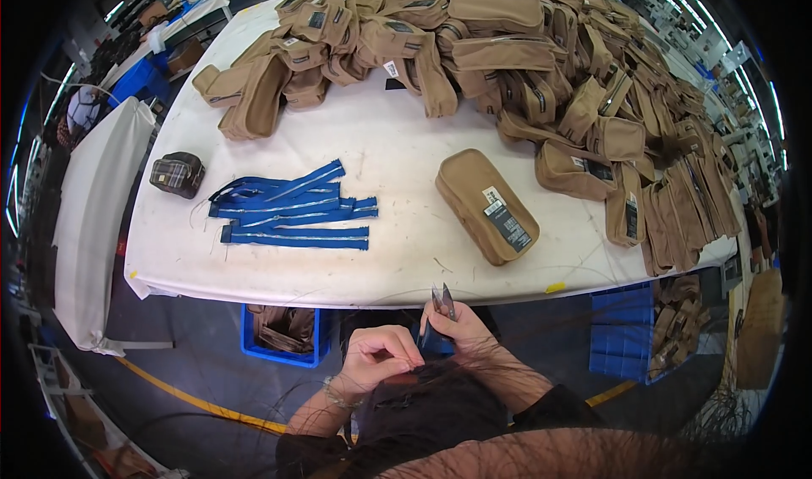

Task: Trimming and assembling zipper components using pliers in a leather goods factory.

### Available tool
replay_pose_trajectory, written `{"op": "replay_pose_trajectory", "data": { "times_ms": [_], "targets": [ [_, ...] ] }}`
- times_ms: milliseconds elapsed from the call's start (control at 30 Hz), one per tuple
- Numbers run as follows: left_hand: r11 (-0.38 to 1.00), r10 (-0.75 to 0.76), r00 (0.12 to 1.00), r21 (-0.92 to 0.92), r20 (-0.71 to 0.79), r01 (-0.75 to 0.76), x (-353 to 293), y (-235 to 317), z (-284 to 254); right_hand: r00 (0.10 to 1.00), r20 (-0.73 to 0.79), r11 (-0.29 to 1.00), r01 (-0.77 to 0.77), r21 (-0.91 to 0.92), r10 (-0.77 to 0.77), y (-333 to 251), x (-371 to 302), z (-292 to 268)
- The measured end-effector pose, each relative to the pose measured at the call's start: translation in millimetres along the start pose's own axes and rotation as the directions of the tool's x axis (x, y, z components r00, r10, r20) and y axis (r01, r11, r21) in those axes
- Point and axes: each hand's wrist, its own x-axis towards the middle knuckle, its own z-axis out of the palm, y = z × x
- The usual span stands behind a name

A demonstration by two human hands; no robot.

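Just off the table's near edge, my right hand point(461, 327) is closed around small thread snips point(442, 300), whose blades point up and away from me. A piece of blue material point(433, 342), coloured like the zippers on the table, shows between my hands. Beside it my left hand point(378, 356) is closed in a pinch, its fingertips close to the blue piece; what they grip is too small to make out. Several blue zippers point(292, 206) lie in an overlapping stack on the table. To their right rests a brown zip pouch point(487, 206) with a dark label and a white tag.
Brown pouches point(499, 52) are heaped along the table's far and right sides. A small plaid pouch point(178, 174) sits at the left. Below the white tabletop point(381, 267) stand a blue bin point(283, 335) and a blue crate point(622, 331) holding brown pieces. Another covered table point(101, 217) stands left.
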Motion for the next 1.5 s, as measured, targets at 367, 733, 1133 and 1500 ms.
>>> {"op": "replay_pose_trajectory", "data": {
  "times_ms": [367, 733, 1133, 1500],
  "targets": [
    [0.980, -0.046, 0.937, -0.198, -0.346, -0.025, 16.0, 4.2, 12.0, 0.951, -0.045, 0.946, 0.300, -0.121, -0.307, 8.7, -2.6, 20.5],
    [0.987, 0.067, 0.923, -0.112, -0.378, -0.117, 24.4, 6.4, 13.8, 0.931, -0.154, 0.927, 0.287, -0.242, -0.329, 8.3, 2.2, 15.4],
    [0.942, 0.274, 0.933, 0.131, 0.233, -0.310, 15.0, 21.8, -24.9, 0.816, 0.150, 0.476, 0.463, -0.748, -0.559, -3.7, -5.7, -17.7],
    [0.847, 0.310, 0.943, 0.416, 0.119, -0.331, 14.0, 31.3, -9.1, 0.737, 0.354, 0.270, 0.580, -0.769, -0.576, -18.3, -9.1, -25.6]
  ]
}}
